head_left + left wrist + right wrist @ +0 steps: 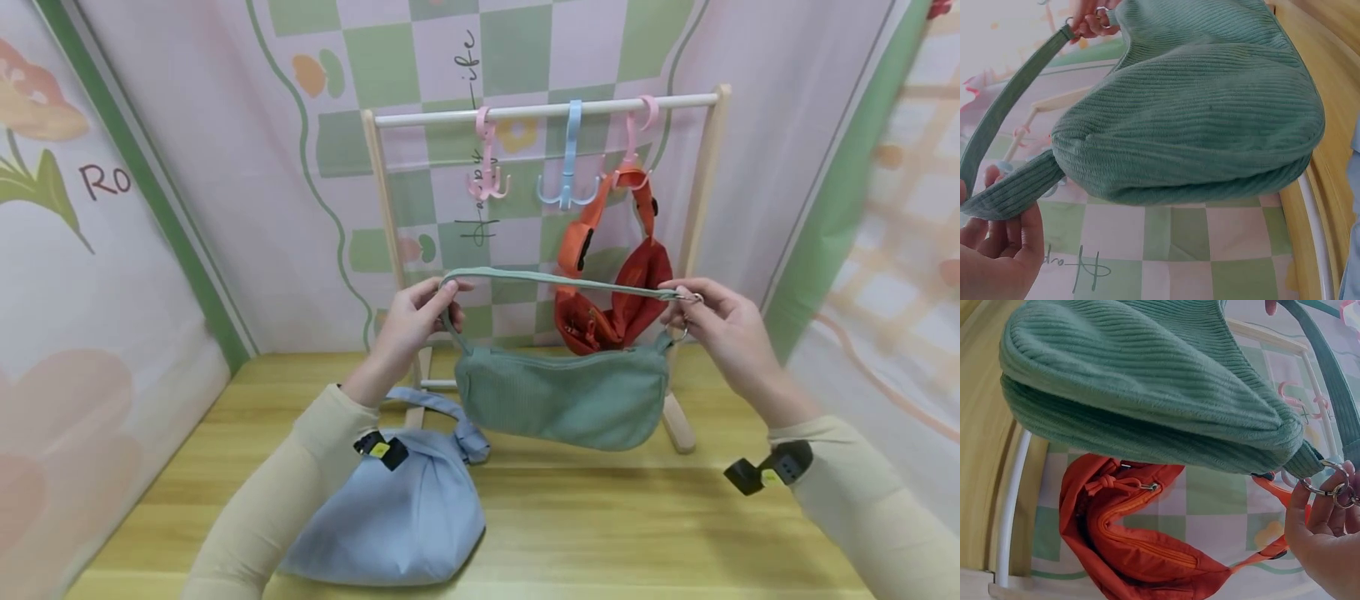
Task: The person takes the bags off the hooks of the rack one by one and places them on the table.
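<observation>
- where is the green bag (562, 404)?
- in front of the rack (528, 111), hanging between my hands, its strap (532, 276) drawn out nearly straight above it.
- how do you have hold of it?
- my left hand (423, 315) is closed to a pinch, thumb and fingers on the strap near one end. my right hand (716, 321) is closed too, its fingertips pinching the rings (1339, 489) at the other end.
- why both ends?
- i'd say the spread stops the strap drooping and shares the weight between my hands.
- and the red bag (647, 279)?
- it hangs at the rack's right side, its loop caught on the pink hook (632, 137), which i take to be what holds it off the table (600, 525).
- the blue bag (397, 517)?
- it lies on the table, in front of the rack's left foot, slumped, probably because nothing holds it up.
</observation>
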Motion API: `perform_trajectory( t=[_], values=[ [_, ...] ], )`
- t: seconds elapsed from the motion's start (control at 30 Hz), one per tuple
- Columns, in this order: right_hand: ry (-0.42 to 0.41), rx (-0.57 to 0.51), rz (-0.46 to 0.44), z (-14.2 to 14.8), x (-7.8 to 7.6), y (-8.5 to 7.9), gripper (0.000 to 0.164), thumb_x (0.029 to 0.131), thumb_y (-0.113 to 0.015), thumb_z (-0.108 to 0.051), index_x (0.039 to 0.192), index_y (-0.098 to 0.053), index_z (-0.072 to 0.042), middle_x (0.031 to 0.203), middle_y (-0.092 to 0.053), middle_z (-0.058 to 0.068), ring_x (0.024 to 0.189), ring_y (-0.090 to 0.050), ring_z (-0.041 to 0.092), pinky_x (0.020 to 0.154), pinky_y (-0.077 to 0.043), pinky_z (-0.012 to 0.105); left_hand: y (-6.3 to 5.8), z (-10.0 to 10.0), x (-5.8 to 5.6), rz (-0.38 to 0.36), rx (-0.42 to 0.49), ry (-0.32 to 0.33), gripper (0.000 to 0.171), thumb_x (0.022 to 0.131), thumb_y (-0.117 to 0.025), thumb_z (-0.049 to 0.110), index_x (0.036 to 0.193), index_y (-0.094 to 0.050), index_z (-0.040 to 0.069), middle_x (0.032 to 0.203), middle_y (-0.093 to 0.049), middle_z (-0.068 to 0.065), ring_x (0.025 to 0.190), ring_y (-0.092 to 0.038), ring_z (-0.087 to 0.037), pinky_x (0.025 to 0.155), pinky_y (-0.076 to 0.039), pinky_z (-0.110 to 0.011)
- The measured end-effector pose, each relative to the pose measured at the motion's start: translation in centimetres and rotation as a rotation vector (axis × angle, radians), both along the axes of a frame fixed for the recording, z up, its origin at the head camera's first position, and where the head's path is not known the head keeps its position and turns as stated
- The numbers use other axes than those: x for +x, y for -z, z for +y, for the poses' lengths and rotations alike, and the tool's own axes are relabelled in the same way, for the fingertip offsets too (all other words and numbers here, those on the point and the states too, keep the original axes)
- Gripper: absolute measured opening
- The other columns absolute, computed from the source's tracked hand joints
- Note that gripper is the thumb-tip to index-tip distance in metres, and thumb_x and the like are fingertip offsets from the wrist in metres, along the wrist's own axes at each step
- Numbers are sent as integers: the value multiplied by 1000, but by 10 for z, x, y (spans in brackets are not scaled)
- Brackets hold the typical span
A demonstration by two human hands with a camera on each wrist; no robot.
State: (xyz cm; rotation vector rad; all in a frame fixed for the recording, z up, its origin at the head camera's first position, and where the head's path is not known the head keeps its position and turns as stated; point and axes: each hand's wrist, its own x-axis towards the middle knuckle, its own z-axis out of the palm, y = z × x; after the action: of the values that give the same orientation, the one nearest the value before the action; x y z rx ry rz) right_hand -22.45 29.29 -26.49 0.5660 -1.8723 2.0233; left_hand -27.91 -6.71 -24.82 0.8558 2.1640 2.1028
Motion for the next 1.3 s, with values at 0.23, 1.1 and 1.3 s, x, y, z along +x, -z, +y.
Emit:
perform_trajectory(
  t=[0.23,1.1,1.3],
  values=[
    [-42,10,-6,-1,-1,5,27,90,-48,-8,111,-48,9,79,-56,5,69,-57,9,61,-52,20,12,-1,-6,-9,-41,-11,40,88,-45,43,114,-59,16,72,-58,-10,70,-59,-31,67,-51,-39],
    [-135,108,-47,15,3,18,17,90,-44,-1,106,-49,0,83,-54,3,73,-54,9,62,-52,20,19,-5,6,-103,-82,46,29,91,-48,26,110,-61,7,67,-48,-20,53,-57,-21,61,-54,-41],
    [-116,133,-65,19,3,21,17,90,-46,-2,106,-50,-2,82,-55,2,71,-54,9,60,-52,21,14,-4,15,-99,-148,28,28,92,-47,21,107,-61,3,62,-48,-14,52,-56,-19,58,-54,-38]
  ],
)
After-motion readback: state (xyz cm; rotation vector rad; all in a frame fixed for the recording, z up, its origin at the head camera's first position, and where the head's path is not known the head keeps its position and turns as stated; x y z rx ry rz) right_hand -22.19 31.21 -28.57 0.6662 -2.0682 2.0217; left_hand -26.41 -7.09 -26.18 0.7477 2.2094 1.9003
